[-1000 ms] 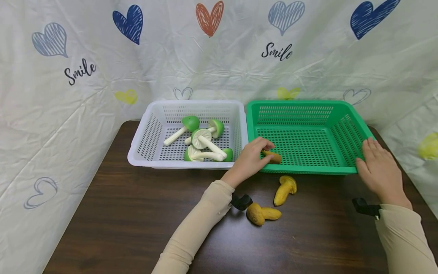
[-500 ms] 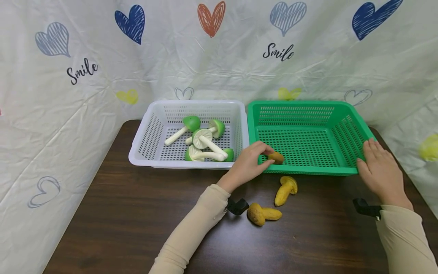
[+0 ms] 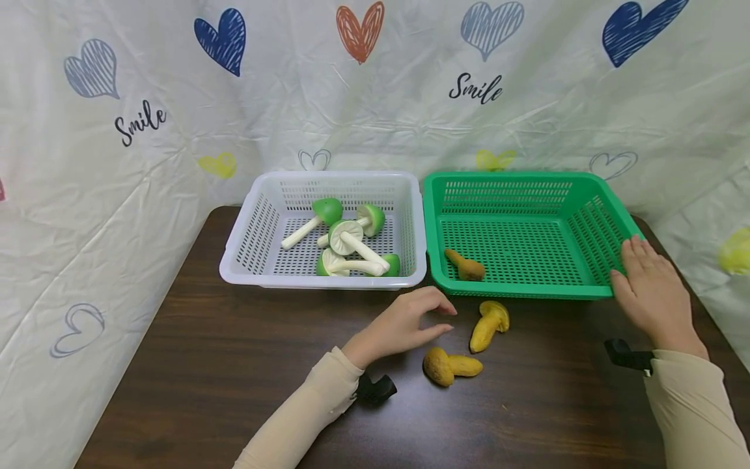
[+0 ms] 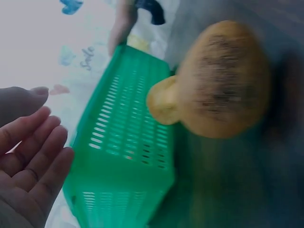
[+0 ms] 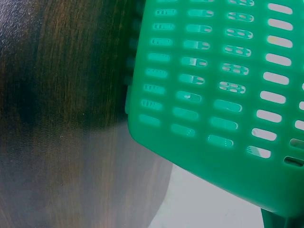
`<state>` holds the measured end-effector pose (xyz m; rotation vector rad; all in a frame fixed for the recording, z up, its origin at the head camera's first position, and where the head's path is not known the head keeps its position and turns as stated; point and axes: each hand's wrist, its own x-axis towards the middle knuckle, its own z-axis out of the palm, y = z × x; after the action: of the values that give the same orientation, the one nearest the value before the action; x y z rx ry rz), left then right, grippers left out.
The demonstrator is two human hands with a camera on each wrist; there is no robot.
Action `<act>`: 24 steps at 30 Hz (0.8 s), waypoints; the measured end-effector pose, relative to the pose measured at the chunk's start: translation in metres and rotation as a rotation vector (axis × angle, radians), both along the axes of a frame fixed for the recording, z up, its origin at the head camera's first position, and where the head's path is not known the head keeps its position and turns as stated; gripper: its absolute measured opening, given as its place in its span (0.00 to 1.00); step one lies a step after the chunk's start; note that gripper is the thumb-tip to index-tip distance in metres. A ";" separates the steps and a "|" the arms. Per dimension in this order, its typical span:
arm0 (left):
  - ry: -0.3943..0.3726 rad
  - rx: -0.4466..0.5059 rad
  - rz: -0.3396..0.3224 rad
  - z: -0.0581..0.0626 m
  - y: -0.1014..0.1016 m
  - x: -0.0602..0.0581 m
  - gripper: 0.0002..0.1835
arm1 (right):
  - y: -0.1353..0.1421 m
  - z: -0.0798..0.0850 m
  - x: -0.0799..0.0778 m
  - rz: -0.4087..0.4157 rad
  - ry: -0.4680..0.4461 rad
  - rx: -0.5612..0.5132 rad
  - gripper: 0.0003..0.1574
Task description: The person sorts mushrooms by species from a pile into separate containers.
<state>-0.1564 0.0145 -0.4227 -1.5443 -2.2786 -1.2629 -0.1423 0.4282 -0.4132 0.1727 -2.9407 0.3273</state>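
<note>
My left hand (image 3: 398, 326) hovers over the table in front of the baskets, thumb and fingers apart, holding nothing. Just right of it lie two yellow toy mushrooms, one with its cap up (image 3: 491, 324) and one lying sideways (image 3: 450, 367). A brown-yellow mushroom (image 3: 471, 268) lies in the near left corner of the green basket (image 3: 527, 291). My right hand (image 3: 656, 296) rests on that basket's right rim with fingers straight. The left wrist view shows the left hand (image 4: 33, 166) with fingers extended and a speckled mushroom cap (image 4: 223, 80) close up. In the right wrist view, the hand is out of sight.
A white basket (image 3: 340, 282) stands left of the green one, with several green-capped mushrooms (image 3: 328, 210) in it. Behind the baskets hangs a white cloth (image 3: 375, 117) printed with hearts. The brown table (image 3: 193, 365) extends in front.
The left hand has let go of the brown-yellow mushroom, which now lies in the green basket. It has moved out over the rim, toward me and left. The right hand has stayed put.
</note>
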 end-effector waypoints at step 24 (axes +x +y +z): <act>-0.139 -0.324 -0.164 -0.030 -0.004 0.016 0.16 | 0.001 -0.001 -0.001 -0.003 0.020 -0.013 0.36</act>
<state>-0.1406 0.0101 -0.4525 -1.8336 -2.5967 -1.1085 -0.1435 0.4295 -0.4146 0.1692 -2.9186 0.3418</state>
